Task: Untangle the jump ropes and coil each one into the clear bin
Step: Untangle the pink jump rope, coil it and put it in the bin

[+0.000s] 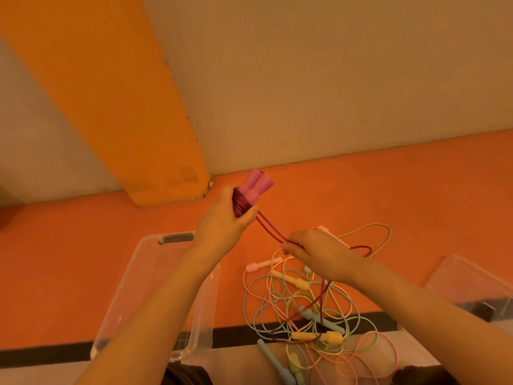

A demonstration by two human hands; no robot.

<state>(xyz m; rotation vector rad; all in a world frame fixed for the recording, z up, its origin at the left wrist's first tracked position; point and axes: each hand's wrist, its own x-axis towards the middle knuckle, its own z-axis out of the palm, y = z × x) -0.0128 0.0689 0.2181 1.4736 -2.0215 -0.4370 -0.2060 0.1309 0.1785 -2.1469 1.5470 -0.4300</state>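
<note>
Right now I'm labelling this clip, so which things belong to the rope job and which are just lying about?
In the job:
- left hand holding the maroon rope coiled round its pink handles
- right hand gripping its strand
- tangled pastel ropes
- clear bin

Lying about:
- second clear container

2 bins point(144, 273), approx. 5 ropes point(291, 301)

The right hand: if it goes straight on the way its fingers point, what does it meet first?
Probably the left hand. The right hand points up-left along the taut maroon cord toward the wound pink handles there, though depth is unclear.
</note>
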